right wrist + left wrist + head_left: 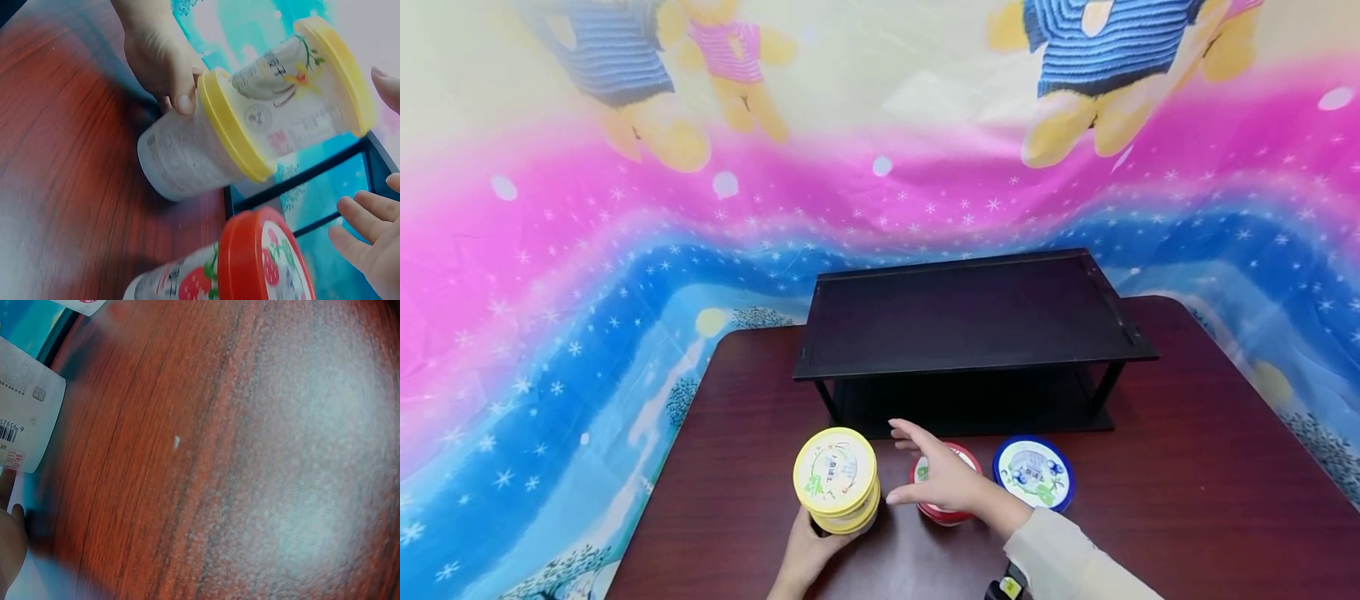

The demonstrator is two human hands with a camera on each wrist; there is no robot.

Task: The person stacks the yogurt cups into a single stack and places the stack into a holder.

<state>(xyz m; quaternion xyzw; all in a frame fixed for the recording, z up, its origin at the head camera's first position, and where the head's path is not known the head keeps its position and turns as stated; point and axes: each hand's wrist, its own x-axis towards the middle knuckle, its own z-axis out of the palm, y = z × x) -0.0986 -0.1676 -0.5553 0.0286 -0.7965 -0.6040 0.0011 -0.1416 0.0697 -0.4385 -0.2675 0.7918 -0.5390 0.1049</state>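
Observation:
Two yellow-lidded tubs stand stacked in the head view, the upper tub [835,471] showing its round printed lid. My left hand [811,554] grips the lower tub [184,156], its thumb lying just below that tub's yellow lid in the right wrist view. At the left wrist view's edge, a white tub wall with a barcode [28,412] shows above part of that hand. My right hand [943,475] has its fingers spread, thumb apart, and holds nothing. It overlaps a red-lidded tub with strawberry pictures [250,262] in the head view.
A blue-lidded tub [1033,472] stands to the right of the red one. Behind them is a black two-level rack [970,321] on the dark reddish-brown table [1187,467]. A patterned cloth backdrop [880,200] hangs behind the table.

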